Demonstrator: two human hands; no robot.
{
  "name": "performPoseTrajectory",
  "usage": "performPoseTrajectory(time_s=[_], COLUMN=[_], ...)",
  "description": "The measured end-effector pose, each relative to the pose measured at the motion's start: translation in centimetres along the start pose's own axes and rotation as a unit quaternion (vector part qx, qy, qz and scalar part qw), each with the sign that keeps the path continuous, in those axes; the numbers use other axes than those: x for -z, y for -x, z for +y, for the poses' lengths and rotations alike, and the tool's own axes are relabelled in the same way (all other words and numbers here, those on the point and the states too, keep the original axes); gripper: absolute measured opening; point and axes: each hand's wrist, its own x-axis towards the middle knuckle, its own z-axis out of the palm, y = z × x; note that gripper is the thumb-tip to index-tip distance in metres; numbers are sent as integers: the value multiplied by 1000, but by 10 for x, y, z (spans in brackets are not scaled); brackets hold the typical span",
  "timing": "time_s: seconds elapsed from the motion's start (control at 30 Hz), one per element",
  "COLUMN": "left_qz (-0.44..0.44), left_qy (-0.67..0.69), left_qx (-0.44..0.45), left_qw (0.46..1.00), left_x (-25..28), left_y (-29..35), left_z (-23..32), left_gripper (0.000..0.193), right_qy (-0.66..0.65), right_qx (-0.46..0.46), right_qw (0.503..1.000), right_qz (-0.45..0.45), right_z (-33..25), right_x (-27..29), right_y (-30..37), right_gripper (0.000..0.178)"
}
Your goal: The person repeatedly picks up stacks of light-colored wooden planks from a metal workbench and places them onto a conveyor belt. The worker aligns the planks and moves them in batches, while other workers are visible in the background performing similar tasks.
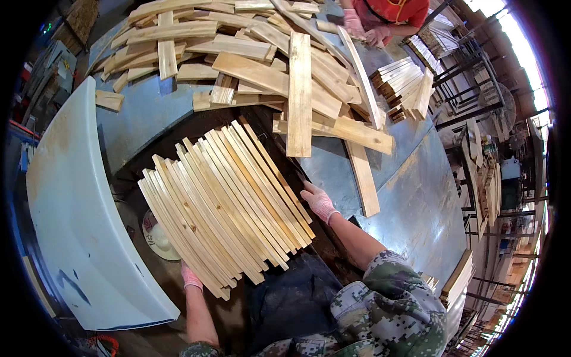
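Sawdust-dark workshop, metal-topped bench (410, 196) in the middle, racks of cut timber off to the far side. Right at the person's front sits a fanned stack of thin wooden slats (229, 199), leaning edge to edge like a spread deck of cards. The left hand (191, 278), in a pink glove, is tucked under the near end of the stack, fingers curled against the lowest slats; how tight the hold is, I cannot tell from here. The right hand (319, 201), gloved too, lies flat and open against the outer edge of the fan, pressing rather than clasping. Beyond the right fingers, a loose heap of wider boards (256, 65) covers the bench, one long board (299, 95) pointing straight back at the stack. Across the heap another person (386, 15) in red works at the far edge. To the left of the left fingers curves a big pale-blue panel (71, 220). The risk, as I judge it: the fan is held only at two sides, so a slack press could let slats slide and spill.
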Motion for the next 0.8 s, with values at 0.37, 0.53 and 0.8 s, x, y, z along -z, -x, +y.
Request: performPoseTrajectory(time_s=[0.37, 0.53, 0.8], left_qz=[194, 182, 17], left_qy=[-78, -102, -223], left_qx=[-152, -229, -309], left_qw=[966, 951, 925], left_x=[-9, -33, -110], left_y=[163, 232, 233], left_z=[-23, -41, -49], left_gripper=[74, 64, 44], right_qy=[103, 90, 83], right_qx=[96, 74, 128], right_qw=[990, 993, 988], right_qz=[-8, 11, -39], right_z=[-96, -93, -70], right_x=[-56, -74, -60], right_y=[17, 15, 9], right_gripper=[77, 77, 73])
